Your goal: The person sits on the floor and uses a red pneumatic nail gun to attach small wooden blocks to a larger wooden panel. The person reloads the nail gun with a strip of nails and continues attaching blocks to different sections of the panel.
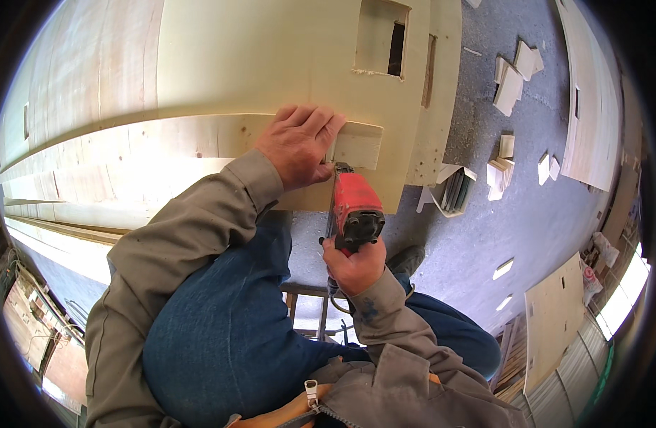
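Observation:
My right hand (358, 269) is wrapped round the grip of a red and black pneumatic nail gun (356, 194). The gun's nose meets the wood close to my left thumb. With fingers curled over it and thumb in front, my left hand (299, 146) grips a long pale wooden strip (362, 145). This strip lies along the near part of a broad plywood panel (264, 57), its right end past my fingers. A thin air hose (338, 307) shows below the gun. My left palm hides the part of the strip beneath it.
The panel has a rectangular cutout (376, 39) at its far right. Several wood offcuts (510, 85) lie on the grey floor (463, 235). Beside the panel's right corner sits a small open box (454, 191). Another panel (592, 93) stands at the far right, and more boards lie left.

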### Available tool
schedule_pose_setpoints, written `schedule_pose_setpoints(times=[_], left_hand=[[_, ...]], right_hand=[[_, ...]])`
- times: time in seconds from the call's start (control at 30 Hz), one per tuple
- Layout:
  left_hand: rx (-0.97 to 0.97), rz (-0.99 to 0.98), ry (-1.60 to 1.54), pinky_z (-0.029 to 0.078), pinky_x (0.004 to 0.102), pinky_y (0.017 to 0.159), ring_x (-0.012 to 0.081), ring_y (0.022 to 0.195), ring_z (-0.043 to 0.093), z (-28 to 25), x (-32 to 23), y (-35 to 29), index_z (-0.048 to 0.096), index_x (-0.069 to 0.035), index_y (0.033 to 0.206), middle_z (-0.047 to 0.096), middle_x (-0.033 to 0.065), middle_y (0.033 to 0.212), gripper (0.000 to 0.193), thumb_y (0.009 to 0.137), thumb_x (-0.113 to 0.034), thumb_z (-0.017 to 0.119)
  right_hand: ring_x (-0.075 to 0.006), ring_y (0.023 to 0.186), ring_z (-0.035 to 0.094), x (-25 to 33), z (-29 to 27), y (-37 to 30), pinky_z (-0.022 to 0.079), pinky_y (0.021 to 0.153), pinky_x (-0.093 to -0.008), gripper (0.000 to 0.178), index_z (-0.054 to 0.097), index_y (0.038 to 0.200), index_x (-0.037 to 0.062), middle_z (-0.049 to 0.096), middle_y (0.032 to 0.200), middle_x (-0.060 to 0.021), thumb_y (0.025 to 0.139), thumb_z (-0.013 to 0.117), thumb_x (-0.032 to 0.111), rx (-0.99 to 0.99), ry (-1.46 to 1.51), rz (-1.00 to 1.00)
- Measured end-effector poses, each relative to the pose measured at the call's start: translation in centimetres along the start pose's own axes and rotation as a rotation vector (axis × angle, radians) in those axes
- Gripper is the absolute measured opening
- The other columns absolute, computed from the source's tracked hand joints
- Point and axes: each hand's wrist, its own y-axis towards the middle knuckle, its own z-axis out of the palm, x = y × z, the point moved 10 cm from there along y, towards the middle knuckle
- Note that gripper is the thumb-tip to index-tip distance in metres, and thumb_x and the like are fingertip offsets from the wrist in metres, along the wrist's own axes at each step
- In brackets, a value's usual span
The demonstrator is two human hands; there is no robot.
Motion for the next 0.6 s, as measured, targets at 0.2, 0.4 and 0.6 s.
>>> schedule_pose_setpoints(times=[0.2,0.4,0.6], left_hand=[[0.007,0.009,0.023,0.043,0.0454,0.109,0.0315,0.125,0.056,0.3,0.1,-0.1,0.055,-0.003,0.143,0.056,0.0129,0.134,0.087,0.068,-0.032,0.088],[-0.013,-0.016,-0.029,0.046,0.0451,0.106,0.0322,0.123,0.057,-0.3,0.3,0.2,0.059,-0.006,0.140,0.058,0.0113,0.133,0.083,0.067,-0.031,0.091],[-0.032,-0.032,-0.101,0.051,0.0436,0.101,0.0313,0.113,0.064,-0.6,1.2,0.9,0.068,-0.011,0.130,0.066,0.0075,0.124,0.071,0.065,-0.026,0.092]], right_hand=[[-0.0305,0.092,0.065,-0.3,-0.7,0.3,0.054,0.084,-0.0387,0.041,0.063,0.119,0.0044,0.064,0.108,-0.0149,0.080,0.076,0.006,0.002,-0.040,-0.005],[-0.0350,0.096,0.064,2.8,-0.9,2.2,0.053,0.087,-0.0409,0.044,0.063,0.123,0.0050,0.065,0.110,-0.0159,0.080,0.074,0.006,-0.008,-0.098,-0.088],[-0.0357,0.096,0.065,4.6,-0.7,3.5,0.054,0.086,-0.0420,0.048,0.062,0.126,0.0051,0.066,0.110,-0.0165,0.079,0.074,0.007,-0.022,-0.121,-0.150]])
